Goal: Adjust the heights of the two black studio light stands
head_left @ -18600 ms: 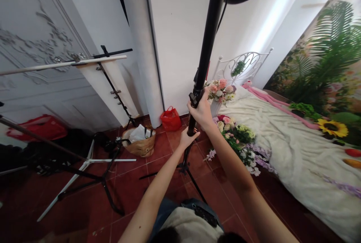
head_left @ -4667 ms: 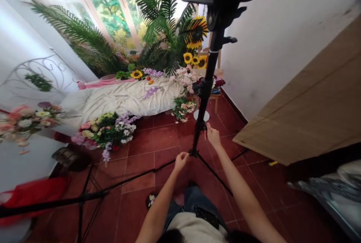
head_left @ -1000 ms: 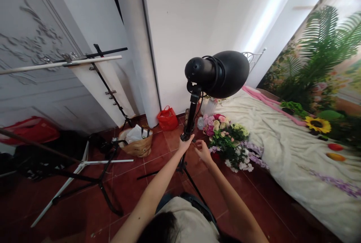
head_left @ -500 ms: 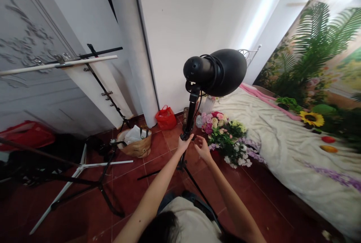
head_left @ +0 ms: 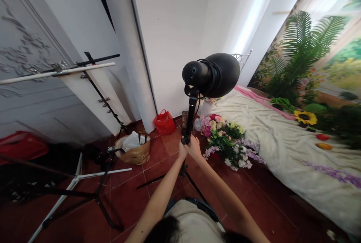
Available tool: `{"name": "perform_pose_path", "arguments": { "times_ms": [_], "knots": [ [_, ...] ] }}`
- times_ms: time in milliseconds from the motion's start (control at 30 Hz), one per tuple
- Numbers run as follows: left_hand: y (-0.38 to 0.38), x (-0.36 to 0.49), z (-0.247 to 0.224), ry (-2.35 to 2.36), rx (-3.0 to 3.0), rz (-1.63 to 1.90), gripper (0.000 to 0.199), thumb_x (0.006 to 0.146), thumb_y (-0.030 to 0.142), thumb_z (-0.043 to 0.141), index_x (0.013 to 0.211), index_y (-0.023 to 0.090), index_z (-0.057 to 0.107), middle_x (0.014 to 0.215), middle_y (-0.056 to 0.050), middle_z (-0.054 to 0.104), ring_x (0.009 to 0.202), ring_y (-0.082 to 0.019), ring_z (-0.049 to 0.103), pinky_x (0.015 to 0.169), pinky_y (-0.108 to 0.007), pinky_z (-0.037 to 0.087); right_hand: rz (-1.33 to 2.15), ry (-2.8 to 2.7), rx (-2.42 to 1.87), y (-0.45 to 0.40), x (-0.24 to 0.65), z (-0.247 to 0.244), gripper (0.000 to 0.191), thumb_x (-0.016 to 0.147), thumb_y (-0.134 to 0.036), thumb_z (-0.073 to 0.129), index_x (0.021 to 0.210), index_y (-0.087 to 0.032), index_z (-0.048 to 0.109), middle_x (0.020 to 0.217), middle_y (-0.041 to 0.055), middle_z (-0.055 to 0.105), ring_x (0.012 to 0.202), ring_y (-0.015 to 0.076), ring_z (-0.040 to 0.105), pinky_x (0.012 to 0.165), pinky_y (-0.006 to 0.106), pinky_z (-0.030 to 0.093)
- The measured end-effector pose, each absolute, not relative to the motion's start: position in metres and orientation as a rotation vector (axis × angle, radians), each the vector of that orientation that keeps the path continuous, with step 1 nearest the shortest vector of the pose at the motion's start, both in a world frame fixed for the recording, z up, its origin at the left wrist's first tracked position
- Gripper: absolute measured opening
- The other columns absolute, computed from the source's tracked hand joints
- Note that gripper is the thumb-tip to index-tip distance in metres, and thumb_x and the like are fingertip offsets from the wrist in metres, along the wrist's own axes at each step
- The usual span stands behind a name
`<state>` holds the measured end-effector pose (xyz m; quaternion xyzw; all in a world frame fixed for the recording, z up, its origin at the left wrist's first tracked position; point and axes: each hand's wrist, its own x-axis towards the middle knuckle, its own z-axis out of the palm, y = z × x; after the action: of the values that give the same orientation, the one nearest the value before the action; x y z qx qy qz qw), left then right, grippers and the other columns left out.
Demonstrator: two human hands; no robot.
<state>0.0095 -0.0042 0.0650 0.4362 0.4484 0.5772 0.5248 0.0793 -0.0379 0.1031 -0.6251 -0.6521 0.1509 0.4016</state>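
Note:
A black studio light (head_left: 222, 74) with a coiled cable round its body tops a black light stand (head_left: 190, 117) right in front of me. Below the lamp, my left hand (head_left: 182, 151) is closed round the stand's pole. My right hand (head_left: 194, 147) is closed at the same height, against the pole's right side. Its fingertips are partly hidden behind the pole, near a dark collar on the stand. Lower down, the stand's legs (head_left: 194, 186) spread over the red tiled floor.
Flower bunches (head_left: 222, 138) lie right of the stand, beside a bed with a cream blanket (head_left: 282, 149). A red bag (head_left: 164, 123) and a woven basket (head_left: 135, 153) are ahead and left. Other stand legs (head_left: 104, 173) reach across the floor at left.
My right hand has moved left onto the stand, where before it hovered beside it with fingers apart. My left hand still holds the pole. The view has shifted slightly.

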Motion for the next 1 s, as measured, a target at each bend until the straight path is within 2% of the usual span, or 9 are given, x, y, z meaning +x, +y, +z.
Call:
{"name": "perform_pose_path", "arguments": {
  "times_ms": [167,267,400,500,633,867,1000],
  "knots": [
    [-0.006,0.007,0.067,1.045,1.166,1.340,0.016,0.063,0.028,0.067,0.071,0.015,0.062,0.072,-0.007,0.068,0.077,-0.019,0.061,0.076,-0.035,0.051,0.376,-1.661,-1.518,-0.036,0.078,0.109,0.037,0.072,-0.015,0.050,0.108,-0.019,0.056,0.106,0.0067,0.066,0.104,0.0200,0.058,0.113,0.046,0.015],
    [-0.007,0.004,0.067,1.011,1.283,1.309,0.016,0.064,0.026,0.065,0.073,0.014,0.063,0.075,-0.009,0.068,0.076,-0.019,0.061,0.073,-0.032,0.050,0.385,-1.649,-1.515,-0.035,0.079,0.127,0.036,0.071,-0.015,0.052,0.107,-0.020,0.056,0.096,0.0055,0.067,0.106,0.0224,0.058,0.111,0.045,0.022],
    [-0.006,0.003,0.067,1.058,1.373,1.307,0.023,0.067,0.027,0.063,0.084,0.011,0.064,0.080,-0.009,0.068,0.075,-0.018,0.062,0.070,-0.030,0.049,0.352,-1.567,-1.454,-0.026,0.083,0.181,0.033,0.075,-0.021,0.055,0.108,-0.020,0.056,0.110,0.0107,0.061,0.120,0.0262,0.048,0.094,0.040,0.043],
    [-0.004,0.005,0.066,1.149,1.389,1.282,0.026,0.068,0.035,0.064,0.078,0.012,0.065,0.073,-0.007,0.066,0.070,-0.018,0.060,0.067,-0.028,0.047,0.269,-1.526,-1.346,-0.017,0.085,0.231,0.033,0.077,-0.029,0.058,0.109,-0.021,0.056,0.117,0.0105,0.057,0.120,0.0258,0.046,0.094,0.039,0.043],
    [0.000,0.008,0.062,1.238,1.414,1.270,0.031,0.069,0.044,0.063,0.070,0.013,0.064,0.067,-0.005,0.064,0.065,-0.017,0.058,0.064,-0.027,0.046,0.199,-1.537,-1.271,-0.010,0.086,0.272,0.031,0.079,-0.034,0.058,0.107,-0.021,0.058,0.109,0.0089,0.061,0.122,0.0258,0.044,0.099,0.040,0.039],
    [0.003,0.013,0.054,1.257,1.416,1.287,0.030,0.072,0.043,0.059,0.068,0.013,0.062,0.065,-0.005,0.062,0.063,-0.016,0.056,0.060,-0.025,0.044,0.205,-1.553,-1.272,-0.013,0.086,0.269,0.032,0.080,-0.039,0.058,0.107,-0.022,0.059,0.101,0.0071,0.063,0.117,0.0248,0.048,0.102,0.040,0.035],
    [0.003,0.013,0.057,1.259,1.382,1.306,0.030,0.069,0.043,0.061,0.066,0.014,0.061,0.063,-0.004,0.060,0.061,-0.015,0.055,0.058,-0.024,0.043,0.220,-1.556,-1.281,-0.011,0.087,0.272,0.030,0.080,-0.040,0.058,0.105,-0.022,0.059,0.101,0.0070,0.063,0.115,0.0255,0.049,0.100,0.040,0.038]
  ]
}}
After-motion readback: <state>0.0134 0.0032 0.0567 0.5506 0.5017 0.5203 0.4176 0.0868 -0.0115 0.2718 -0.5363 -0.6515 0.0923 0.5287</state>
